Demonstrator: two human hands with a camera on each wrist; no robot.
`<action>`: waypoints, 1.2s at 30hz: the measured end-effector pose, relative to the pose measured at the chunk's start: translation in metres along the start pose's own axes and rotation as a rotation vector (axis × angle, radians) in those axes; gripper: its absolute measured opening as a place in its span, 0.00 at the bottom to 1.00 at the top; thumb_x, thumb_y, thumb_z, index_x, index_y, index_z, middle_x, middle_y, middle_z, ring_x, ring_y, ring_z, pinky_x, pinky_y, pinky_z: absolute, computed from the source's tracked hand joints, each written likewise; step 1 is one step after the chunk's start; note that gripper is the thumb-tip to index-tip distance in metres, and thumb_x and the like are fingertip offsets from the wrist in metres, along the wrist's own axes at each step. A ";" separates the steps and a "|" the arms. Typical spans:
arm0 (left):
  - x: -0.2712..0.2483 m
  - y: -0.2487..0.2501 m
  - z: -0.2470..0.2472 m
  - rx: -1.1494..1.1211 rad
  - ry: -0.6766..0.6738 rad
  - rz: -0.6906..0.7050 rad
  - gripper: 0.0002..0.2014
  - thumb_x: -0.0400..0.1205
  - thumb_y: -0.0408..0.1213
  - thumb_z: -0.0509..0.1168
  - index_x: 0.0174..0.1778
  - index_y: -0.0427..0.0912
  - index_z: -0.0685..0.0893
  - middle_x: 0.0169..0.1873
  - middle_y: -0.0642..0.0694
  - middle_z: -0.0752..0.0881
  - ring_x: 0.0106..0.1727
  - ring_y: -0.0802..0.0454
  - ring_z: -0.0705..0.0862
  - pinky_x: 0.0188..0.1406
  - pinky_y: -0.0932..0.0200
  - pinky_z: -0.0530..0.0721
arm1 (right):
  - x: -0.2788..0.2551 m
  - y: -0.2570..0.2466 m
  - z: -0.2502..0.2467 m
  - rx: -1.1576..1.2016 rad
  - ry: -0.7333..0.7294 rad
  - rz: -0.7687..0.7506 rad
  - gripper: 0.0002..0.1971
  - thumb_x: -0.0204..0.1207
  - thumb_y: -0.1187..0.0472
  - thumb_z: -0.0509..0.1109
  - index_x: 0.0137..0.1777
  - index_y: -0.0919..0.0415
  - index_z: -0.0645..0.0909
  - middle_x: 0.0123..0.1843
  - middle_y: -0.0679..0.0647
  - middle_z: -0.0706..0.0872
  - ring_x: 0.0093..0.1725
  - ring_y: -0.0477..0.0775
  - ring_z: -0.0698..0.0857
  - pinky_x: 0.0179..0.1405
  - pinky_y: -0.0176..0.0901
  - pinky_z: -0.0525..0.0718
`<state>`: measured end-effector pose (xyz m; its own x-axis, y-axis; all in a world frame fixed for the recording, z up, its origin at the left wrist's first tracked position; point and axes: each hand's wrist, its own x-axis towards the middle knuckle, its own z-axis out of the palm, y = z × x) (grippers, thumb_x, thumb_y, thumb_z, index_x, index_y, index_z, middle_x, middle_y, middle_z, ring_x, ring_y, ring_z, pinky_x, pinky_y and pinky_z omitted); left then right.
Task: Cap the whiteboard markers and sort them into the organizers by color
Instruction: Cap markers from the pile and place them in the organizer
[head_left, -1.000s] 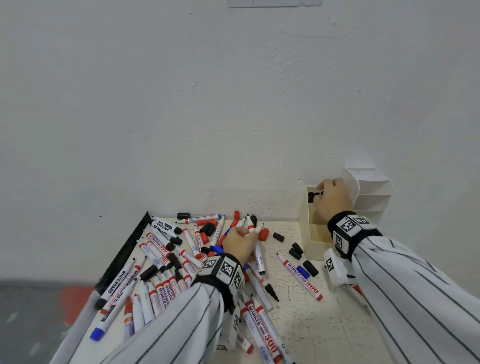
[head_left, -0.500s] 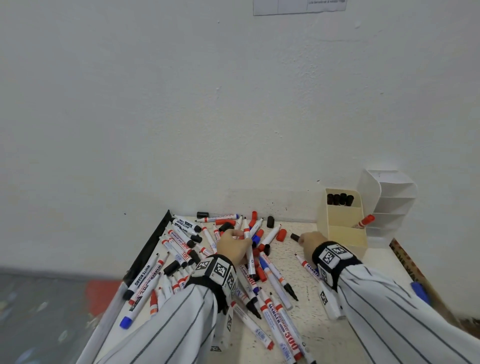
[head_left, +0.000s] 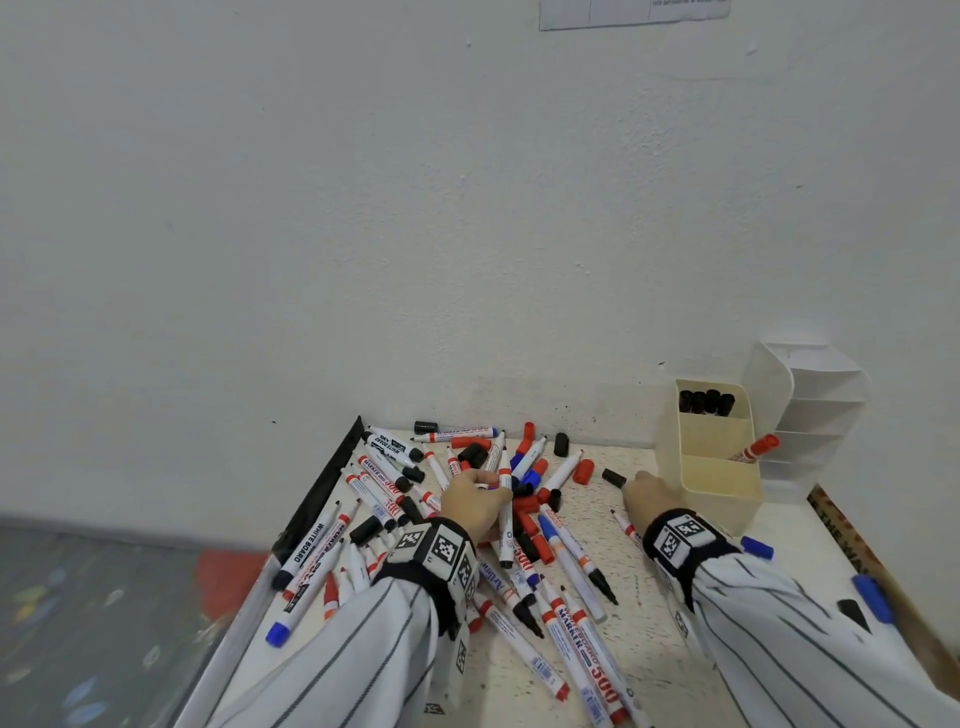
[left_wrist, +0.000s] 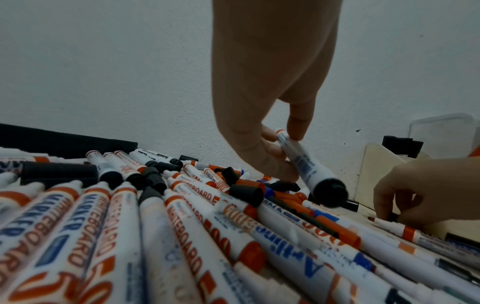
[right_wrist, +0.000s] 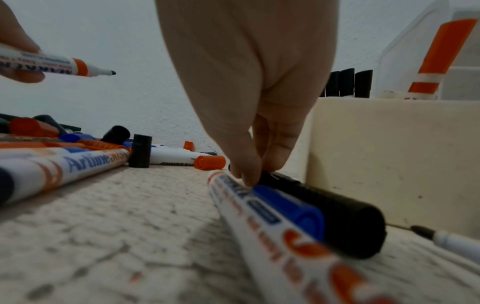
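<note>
Many whiteboard markers and loose red, black and blue caps lie in a pile (head_left: 467, 519) on the speckled table. My left hand (head_left: 493, 486) grips one uncapped marker (head_left: 505, 519) with a red band and black tip, lifted just above the pile; in the left wrist view this marker (left_wrist: 306, 164) sits between thumb and fingers. My right hand (head_left: 631, 480) is down on the table beside the cream organizer (head_left: 717, 488), its fingertips (right_wrist: 249, 174) pinching a small black cap (right_wrist: 278, 178). Black-capped markers (head_left: 706, 402) stand in the organizer's back compartment and a red marker (head_left: 753, 449) leans in the middle one.
A white tiered organizer (head_left: 821, 400) stands behind the cream one against the wall. A black strip (head_left: 322, 499) borders the table's left edge. A wooden ruler (head_left: 852, 551) and blue caps (head_left: 756, 546) lie at the right. A larger black cap (right_wrist: 345, 216) and blue cap (right_wrist: 288, 203) lie under my right wrist.
My right hand left the organizer's back compartment and came down to the table beside it, onto a black cap. My left hand picked one marker out of the pile.
</note>
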<state>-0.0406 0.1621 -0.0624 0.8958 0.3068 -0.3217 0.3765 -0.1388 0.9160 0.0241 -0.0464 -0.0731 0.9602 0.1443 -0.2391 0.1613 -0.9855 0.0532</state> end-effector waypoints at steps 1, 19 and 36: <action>-0.001 0.000 0.000 0.015 -0.006 0.013 0.08 0.75 0.36 0.69 0.44 0.53 0.78 0.53 0.40 0.86 0.50 0.43 0.87 0.52 0.43 0.87 | 0.000 0.001 0.000 0.017 0.002 -0.007 0.16 0.81 0.58 0.62 0.65 0.65 0.74 0.64 0.62 0.74 0.62 0.60 0.78 0.56 0.44 0.77; -0.013 -0.001 0.012 0.115 -0.202 0.265 0.08 0.79 0.34 0.67 0.53 0.48 0.80 0.38 0.50 0.82 0.38 0.56 0.82 0.37 0.66 0.81 | -0.014 -0.025 -0.038 1.036 0.301 -0.301 0.12 0.76 0.73 0.65 0.55 0.60 0.81 0.52 0.54 0.83 0.47 0.45 0.81 0.36 0.21 0.77; -0.017 -0.003 0.016 0.114 -0.201 0.246 0.09 0.78 0.32 0.67 0.51 0.48 0.82 0.38 0.47 0.84 0.34 0.58 0.81 0.30 0.70 0.78 | -0.020 -0.019 -0.021 1.167 0.232 -0.366 0.14 0.77 0.74 0.63 0.51 0.52 0.79 0.53 0.56 0.85 0.50 0.51 0.87 0.46 0.33 0.86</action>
<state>-0.0534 0.1428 -0.0636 0.9874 0.0611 -0.1457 0.1573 -0.2932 0.9430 0.0067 -0.0290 -0.0493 0.9384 0.3222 0.1249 0.2428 -0.3575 -0.9018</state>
